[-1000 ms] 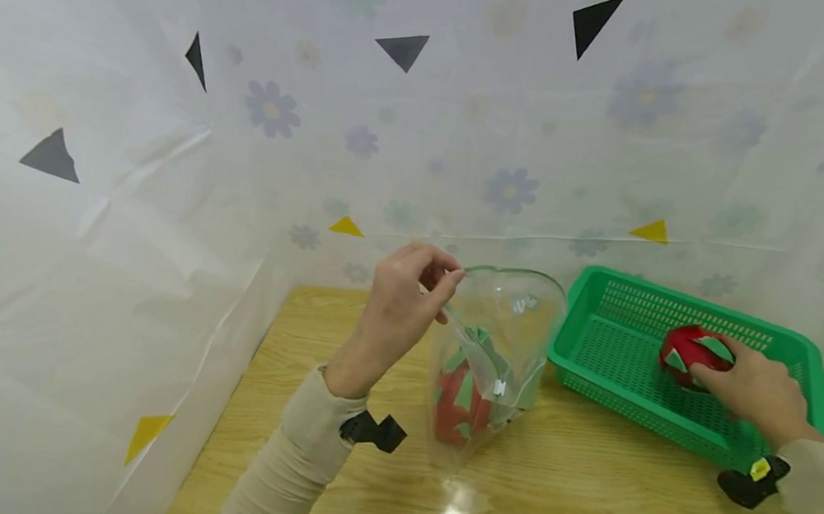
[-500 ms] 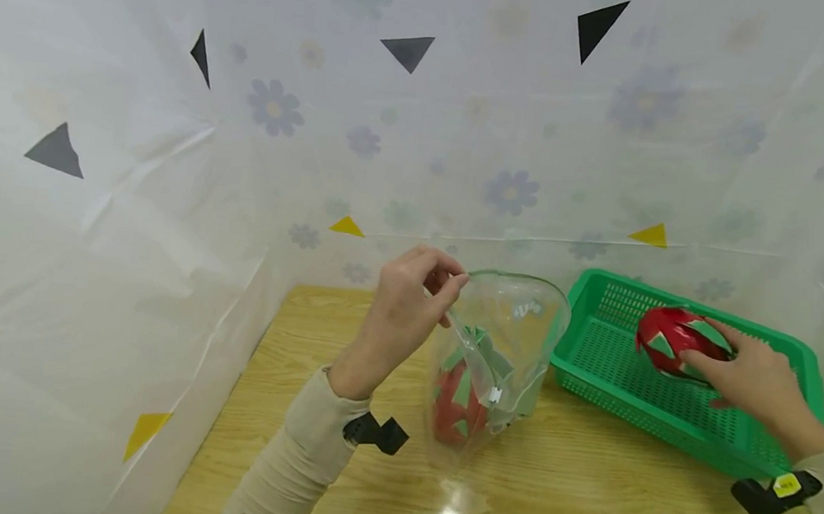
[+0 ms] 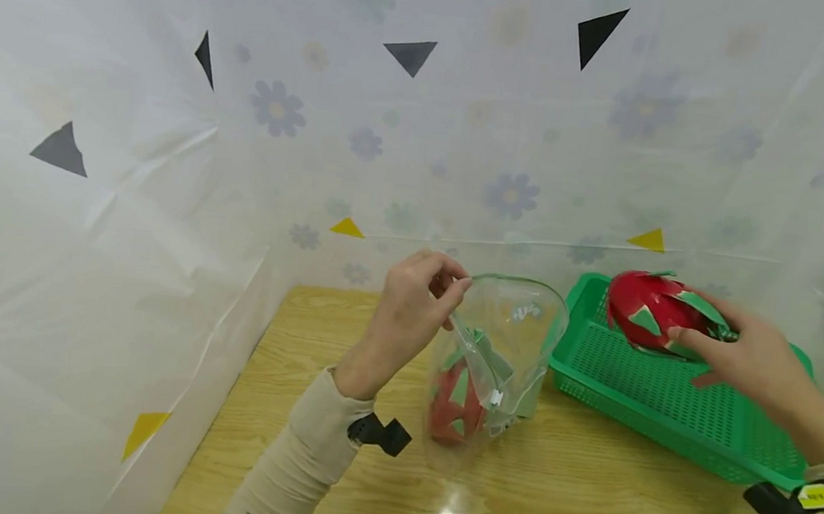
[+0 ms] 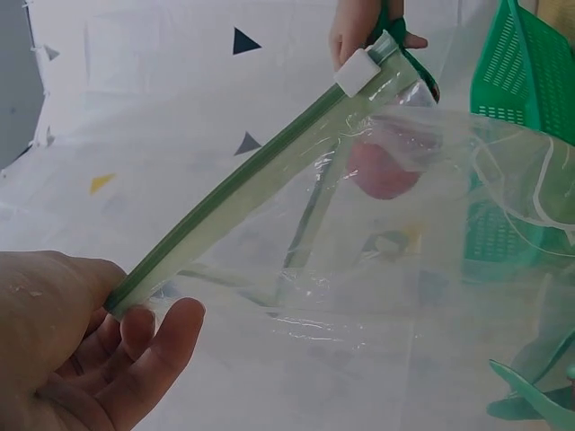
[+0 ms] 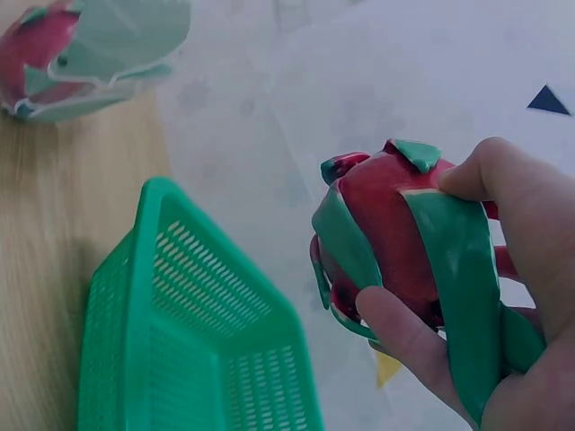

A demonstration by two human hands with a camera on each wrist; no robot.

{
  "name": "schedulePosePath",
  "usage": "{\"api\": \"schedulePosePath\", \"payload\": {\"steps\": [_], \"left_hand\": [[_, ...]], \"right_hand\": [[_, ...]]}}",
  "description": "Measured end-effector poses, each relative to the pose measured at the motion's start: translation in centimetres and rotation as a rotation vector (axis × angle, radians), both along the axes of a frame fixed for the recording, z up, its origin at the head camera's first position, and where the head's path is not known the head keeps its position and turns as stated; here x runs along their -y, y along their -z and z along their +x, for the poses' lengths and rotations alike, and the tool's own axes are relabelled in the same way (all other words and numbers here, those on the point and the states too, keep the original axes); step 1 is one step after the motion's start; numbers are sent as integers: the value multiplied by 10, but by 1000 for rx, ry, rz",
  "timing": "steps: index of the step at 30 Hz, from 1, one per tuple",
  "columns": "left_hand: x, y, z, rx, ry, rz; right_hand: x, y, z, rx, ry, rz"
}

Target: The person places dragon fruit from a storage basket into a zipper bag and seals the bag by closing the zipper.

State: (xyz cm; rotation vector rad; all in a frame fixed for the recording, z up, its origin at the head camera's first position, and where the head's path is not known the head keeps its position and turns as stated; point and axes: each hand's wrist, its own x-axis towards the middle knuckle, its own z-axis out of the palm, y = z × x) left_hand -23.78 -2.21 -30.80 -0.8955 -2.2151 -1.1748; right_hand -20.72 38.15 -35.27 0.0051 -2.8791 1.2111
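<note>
My left hand (image 3: 417, 311) pinches the green-edged rim of a clear zip bag (image 3: 519, 300), which stands with its mouth spread. In the left wrist view a white slider (image 4: 358, 72) sits on the bag's green zip strip (image 4: 234, 184). Inside the bag lies a red dragon fruit with green scales (image 3: 453, 406). My right hand (image 3: 763, 357) grips a second dragon fruit (image 3: 649, 309), held above the green basket (image 3: 663, 430). In the right wrist view thumb and fingers wrap this fruit (image 5: 395, 229), clear of the basket's rim.
The bag and basket stand side by side on a wooden table (image 3: 582, 505). A white plastic sheet with flower prints (image 3: 511, 192) and stuck-on triangles rises behind and at the left.
My right hand has lifted the dragon fruit up out of the basket and moved it left toward the bag. The left hand keeps its pinch on the bag's rim, nearly still.
</note>
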Motion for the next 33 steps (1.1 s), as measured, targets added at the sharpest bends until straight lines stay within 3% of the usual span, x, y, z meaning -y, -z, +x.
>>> {"api": "schedulePosePath", "payload": {"steps": [13,29,33], "left_hand": [[-3,3,-6,-6,-4,-15],[-12,5,-11,-10,5,-38],[-14,4,-12,-33,13,-47]], "right_hand": [[32,-42,11,-88,-122,-97],[73,-72,28,-247,-299,60],[82,-81,30,-277,-359,145]]}}
